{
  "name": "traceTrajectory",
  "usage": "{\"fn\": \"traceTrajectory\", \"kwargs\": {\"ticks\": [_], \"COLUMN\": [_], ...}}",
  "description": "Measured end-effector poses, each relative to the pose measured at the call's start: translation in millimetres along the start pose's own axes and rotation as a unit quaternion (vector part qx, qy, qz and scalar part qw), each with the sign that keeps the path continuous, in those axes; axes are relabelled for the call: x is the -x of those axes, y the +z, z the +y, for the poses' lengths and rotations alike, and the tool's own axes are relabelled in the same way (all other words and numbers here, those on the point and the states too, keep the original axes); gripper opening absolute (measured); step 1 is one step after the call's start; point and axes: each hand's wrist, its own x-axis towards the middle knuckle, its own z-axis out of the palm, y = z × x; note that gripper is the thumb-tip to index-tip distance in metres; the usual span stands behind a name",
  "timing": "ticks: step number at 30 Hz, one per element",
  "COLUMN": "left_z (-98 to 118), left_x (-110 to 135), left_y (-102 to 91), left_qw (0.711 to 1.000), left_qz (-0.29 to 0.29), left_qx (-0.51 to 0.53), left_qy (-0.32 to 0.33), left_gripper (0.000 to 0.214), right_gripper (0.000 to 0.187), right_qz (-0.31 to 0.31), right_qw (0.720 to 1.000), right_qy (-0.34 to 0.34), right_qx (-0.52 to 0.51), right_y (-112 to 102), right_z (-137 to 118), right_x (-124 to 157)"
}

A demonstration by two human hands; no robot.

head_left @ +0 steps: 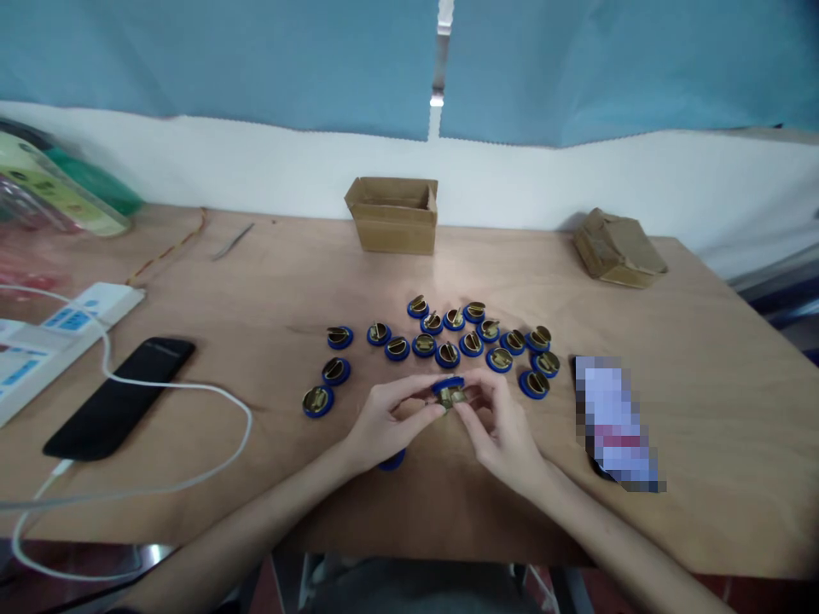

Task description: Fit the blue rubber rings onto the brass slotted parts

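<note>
Between the fingertips of my left hand (390, 422) and my right hand (505, 431) is a small round piece (447, 385) with a blue rim and brass-coloured metal parts. Both hands pinch it just above the table, with the blue side up and the metal facing me. Several like pieces lie spread beyond my hands, blue rim down, such as one piece (448, 353) straight ahead and another piece (317, 399) off to the left. Partly hidden under my left wrist lies one more blue piece (392, 460).
An open cardboard box (397, 230) stands at the back of the wooden table (287, 273), a crumpled carton (618, 247) at back right. Left are a black phone (119, 396), a white cable (246, 426) and a power strip (70, 333). Another phone (614, 422), its screen blurred, lies right.
</note>
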Motion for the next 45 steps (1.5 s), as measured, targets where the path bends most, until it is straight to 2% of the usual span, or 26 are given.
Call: {"fn": "traceTrajectory", "kwargs": {"ticks": [8, 25, 30, 35, 39, 45], "left_z": [-0.5, -5.7, -0.8, -2.1, -4.2, -6.0], "left_x": [1.6, 3.9, 3.8, 4.8, 5.8, 6.2], "left_y": [2.3, 2.9, 1.6, 2.9, 6.7, 8.6], "left_qw": [0.999, 0.999, 0.997, 0.991, 0.990, 0.989], "left_qz": [0.009, 0.016, 0.035, 0.055, 0.077, 0.073], "left_qx": [0.031, 0.031, -0.032, -0.073, -0.063, -0.067], "left_qy": [0.002, 0.018, 0.068, 0.094, 0.102, 0.113], "left_gripper": [0.037, 0.042, 0.044, 0.041, 0.038, 0.047], "right_gripper": [0.026, 0.024, 0.029, 0.031, 0.035, 0.043], "right_qz": [-0.010, -0.023, -0.018, 0.001, 0.032, 0.049], "right_qw": [1.000, 0.999, 0.999, 0.998, 0.994, 0.992], "right_qy": [-0.016, 0.016, -0.015, -0.060, -0.087, -0.104], "right_qx": [0.005, -0.024, -0.028, 0.022, 0.054, 0.047], "right_y": [-1.8, -5.0, -4.3, -2.1, 1.8, 6.0], "right_z": [-1.7, -10.6, -7.7, -8.2, -8.7, -6.8], "right_x": [-0.6, -3.3, -2.0, -2.3, -1.6, 2.4]}}
